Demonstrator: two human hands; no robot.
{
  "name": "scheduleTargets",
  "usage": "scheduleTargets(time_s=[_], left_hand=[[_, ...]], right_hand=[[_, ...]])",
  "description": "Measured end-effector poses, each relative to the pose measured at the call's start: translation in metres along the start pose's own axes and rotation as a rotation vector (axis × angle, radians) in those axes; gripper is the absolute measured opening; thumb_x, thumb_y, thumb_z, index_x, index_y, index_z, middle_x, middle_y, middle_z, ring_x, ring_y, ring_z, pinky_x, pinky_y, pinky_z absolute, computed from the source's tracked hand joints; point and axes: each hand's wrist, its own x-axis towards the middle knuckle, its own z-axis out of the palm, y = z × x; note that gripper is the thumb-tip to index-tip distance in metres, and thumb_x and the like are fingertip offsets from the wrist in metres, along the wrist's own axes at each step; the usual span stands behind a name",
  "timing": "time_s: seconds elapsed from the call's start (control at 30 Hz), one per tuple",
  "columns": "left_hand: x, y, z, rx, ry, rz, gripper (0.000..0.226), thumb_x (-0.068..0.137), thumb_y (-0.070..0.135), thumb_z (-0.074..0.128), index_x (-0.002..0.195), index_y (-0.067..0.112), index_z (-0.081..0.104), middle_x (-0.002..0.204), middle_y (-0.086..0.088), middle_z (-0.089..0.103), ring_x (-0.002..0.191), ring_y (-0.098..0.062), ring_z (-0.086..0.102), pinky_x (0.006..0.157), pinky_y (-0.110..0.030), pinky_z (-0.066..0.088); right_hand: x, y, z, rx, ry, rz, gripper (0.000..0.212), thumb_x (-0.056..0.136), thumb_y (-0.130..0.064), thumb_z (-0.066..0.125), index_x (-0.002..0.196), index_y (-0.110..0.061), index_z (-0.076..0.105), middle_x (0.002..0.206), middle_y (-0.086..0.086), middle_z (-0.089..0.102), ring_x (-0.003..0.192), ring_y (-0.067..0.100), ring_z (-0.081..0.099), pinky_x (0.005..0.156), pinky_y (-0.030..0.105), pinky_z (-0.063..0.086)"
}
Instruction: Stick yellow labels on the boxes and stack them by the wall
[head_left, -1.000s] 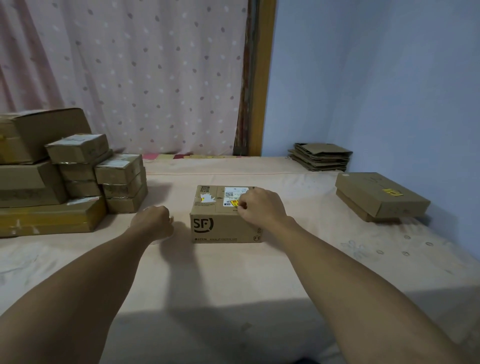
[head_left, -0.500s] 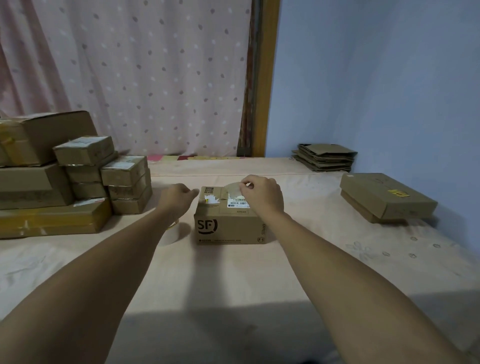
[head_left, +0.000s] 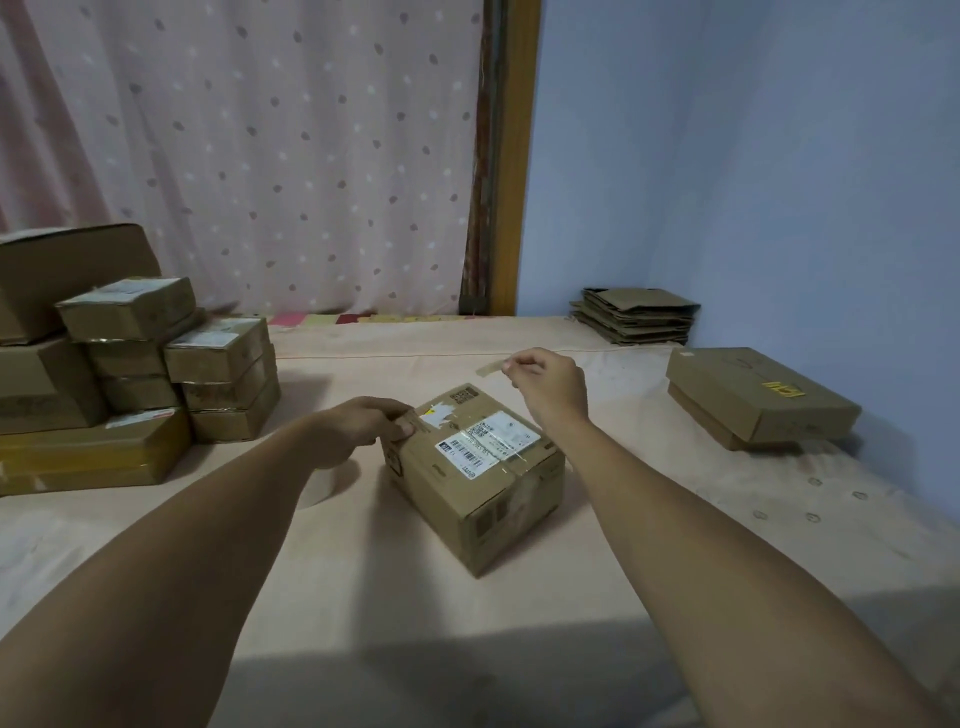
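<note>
- Boxes were what we were dealing with, all of them on a pale peach sheet (head_left: 467, 613) that covered the surface in front of us, with a dotted curtain (head_left: 260, 156) behind and a blue wall (head_left: 753, 182) to the right.
- Largest was the pile of cardboard boxes (head_left: 119, 374) at the far left, big ones underneath and at the back, smaller ones stacked in front.
- Next came the flat box by the wall (head_left: 753, 400), lying on a second flat box and carrying a yellow label (head_left: 785, 389) on its top.
- Beyond it, in the corner, lay a heap of flattened cartons (head_left: 636, 317).
- Between our arms sat the middle box (head_left: 475, 473), turned at an angle to us, with a white shipping label (head_left: 488, 441) on top.
- Our left hand (head_left: 363, 431) gripped that box's far left corner, fingers curled over the edge and thumb against the top.
- Our right hand (head_left: 550, 384) was lifted above and behind the box, clear of it, thumb and forefinger pinching a small pale strip (head_left: 491, 368), the other fingers folded in.
- We could not tell from the view what the strip was.
- Just under our left wrist a pale roll (head_left: 324, 483) rested on the sheet, mostly hidden by the arm.
</note>
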Motion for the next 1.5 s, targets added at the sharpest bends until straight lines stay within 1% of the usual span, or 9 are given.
scheduleTargets(time_s=[0.07, 0.13, 0.23, 0.33, 0.47, 0.73, 1.0, 1.3, 1.5], left_hand=[[0.014, 0.003, 0.008, -0.034, 0.057, 0.096, 0.035, 0.083, 0.01, 0.071, 0.116, 0.019, 0.073, 0.122, -0.001, 0.07, 0.124, -0.021, 0.057, 0.107, -0.03, 0.042], [0.024, 0.011, 0.019, 0.023, 0.136, 0.168, 0.031, 0.092, -0.005, 0.062, 0.109, 0.017, 0.075, 0.113, -0.002, 0.07, 0.111, -0.019, 0.06, 0.088, -0.018, 0.047], [0.032, 0.019, 0.03, 0.198, 0.274, 0.206, 0.029, 0.097, 0.001, 0.057, 0.101, 0.021, 0.077, 0.106, -0.001, 0.07, 0.1, -0.018, 0.061, 0.073, -0.021, 0.047], [0.032, 0.019, 0.036, 0.377, 0.392, 0.217, 0.031, 0.096, 0.005, 0.052, 0.103, 0.021, 0.078, 0.107, -0.002, 0.07, 0.102, -0.022, 0.061, 0.076, -0.028, 0.048], [0.034, 0.017, 0.046, 0.441, 0.498, 0.213, 0.029, 0.094, 0.011, 0.052, 0.104, 0.021, 0.078, 0.114, -0.009, 0.062, 0.109, -0.028, 0.057, 0.089, -0.032, 0.048], [0.039, 0.012, 0.031, 0.726, 0.347, 0.223, 0.041, 0.091, 0.054, 0.051, 0.115, 0.033, 0.076, 0.113, 0.0, 0.067, 0.112, -0.022, 0.048, 0.09, -0.039, 0.047], [0.037, 0.011, 0.034, 0.65, 0.375, 0.234, 0.033, 0.095, 0.047, 0.061, 0.12, 0.029, 0.073, 0.112, -0.004, 0.061, 0.115, -0.026, 0.047, 0.092, -0.041, 0.049], [0.031, 0.013, 0.036, 0.629, 0.385, 0.237, 0.035, 0.095, 0.048, 0.061, 0.121, 0.028, 0.073, 0.116, -0.006, 0.063, 0.119, -0.028, 0.045, 0.099, -0.042, 0.044], [0.025, 0.015, 0.041, 0.618, 0.398, 0.246, 0.035, 0.098, 0.043, 0.058, 0.128, 0.027, 0.069, 0.123, -0.008, 0.055, 0.124, -0.028, 0.038, 0.097, -0.035, 0.034]], right_hand=[[0.002, 0.004, -0.003, 0.008, -0.063, -0.024, 0.006, 0.086, -0.031, 0.08, 0.091, -0.028, 0.08, 0.089, -0.015, 0.076, 0.089, 0.002, 0.071, 0.083, 0.026, 0.057], [0.001, 0.007, -0.006, 0.005, -0.126, -0.038, 0.01, 0.082, -0.029, 0.083, 0.091, -0.028, 0.08, 0.088, -0.016, 0.077, 0.089, -0.002, 0.071, 0.085, 0.023, 0.057], [-0.003, 0.012, -0.01, -0.018, -0.202, -0.036, 0.012, 0.079, -0.023, 0.082, 0.09, -0.029, 0.08, 0.088, -0.013, 0.077, 0.088, 0.001, 0.071, 0.084, 0.028, 0.06], [-0.004, 0.017, -0.011, -0.067, -0.263, 0.014, 0.011, 0.08, -0.028, 0.077, 0.09, -0.029, 0.08, 0.09, -0.013, 0.076, 0.089, 0.006, 0.071, 0.083, 0.035, 0.061], [0.002, 0.018, -0.004, -0.097, -0.181, 0.03, 0.017, 0.082, -0.044, 0.079, 0.086, -0.028, 0.078, 0.089, -0.014, 0.075, 0.09, 0.006, 0.068, 0.082, 0.032, 0.058], [0.003, 0.013, 0.017, -0.401, -0.173, -0.062, 0.005, 0.09, -0.028, 0.073, 0.095, -0.028, 0.074, 0.093, -0.006, 0.074, 0.088, 0.017, 0.067, 0.072, 0.033, 0.057], [0.008, 0.001, 0.02, -0.043, -0.137, 0.047, 0.015, 0.086, -0.016, 0.076, 0.098, -0.024, 0.072, 0.095, -0.004, 0.075, 0.092, 0.014, 0.071, 0.074, 0.033, 0.06], [0.004, 0.001, 0.028, -0.583, -0.137, -0.042, 0.014, 0.09, -0.03, 0.07, 0.103, -0.027, 0.067, 0.098, -0.002, 0.07, 0.085, 0.02, 0.062, 0.058, 0.027, 0.039], [0.002, -0.005, 0.031, -0.792, -0.124, -0.145, 0.018, 0.092, -0.027, 0.064, 0.107, -0.017, 0.067, 0.102, 0.005, 0.07, 0.095, 0.026, 0.061, 0.068, 0.032, 0.043]])
